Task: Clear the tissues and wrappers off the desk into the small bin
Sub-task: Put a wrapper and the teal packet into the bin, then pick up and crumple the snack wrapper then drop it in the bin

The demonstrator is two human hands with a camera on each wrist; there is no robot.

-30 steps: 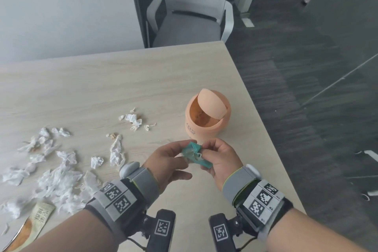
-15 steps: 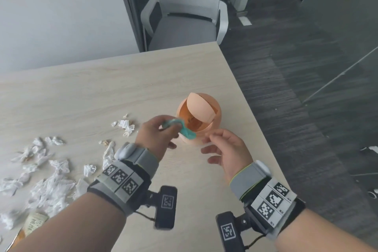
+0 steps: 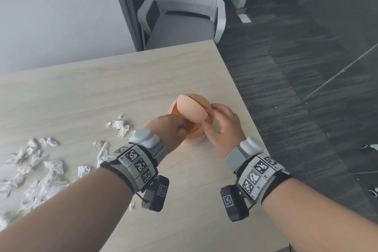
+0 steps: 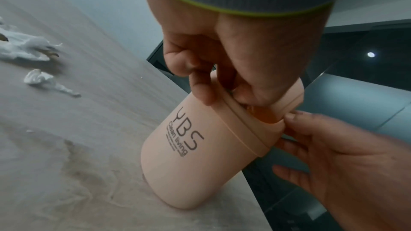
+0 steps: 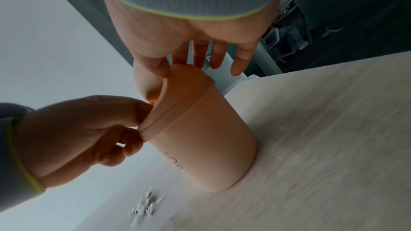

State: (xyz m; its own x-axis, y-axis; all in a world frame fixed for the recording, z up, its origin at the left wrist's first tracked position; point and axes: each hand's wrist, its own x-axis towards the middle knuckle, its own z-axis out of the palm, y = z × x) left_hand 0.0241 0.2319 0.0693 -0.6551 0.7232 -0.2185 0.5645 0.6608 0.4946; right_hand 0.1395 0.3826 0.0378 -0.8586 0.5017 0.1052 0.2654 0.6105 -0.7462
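Observation:
The small peach bin (image 3: 194, 139) stands near the desk's right edge, its swing lid (image 3: 191, 109) tilted open. My left hand (image 3: 173, 129) is at the bin's near side, fingers curled, with fingertips in the opening (image 4: 244, 99). No wrapper shows, and what those fingers hold is hidden. My right hand (image 3: 223, 129) rests on the bin's top from the right, with straight fingers (image 5: 222, 55) and the thumb against the lid. In the right wrist view the left hand (image 5: 77, 129) touches the bin's (image 5: 206, 147) collar. Crumpled white tissues (image 3: 41, 170) lie across the desk's left side.
A smaller clump of tissue scraps (image 3: 119, 126) lies just left of the bin. A grey office chair (image 3: 180, 22) stands beyond the desk's far corner. The desk's right edge (image 3: 245, 108) runs close past the bin, with dark floor beyond it.
The teal wrapper was between both hands, then the left hand carried it to the bin's opening; now it is out of sight. The right hand moved up onto the lid.

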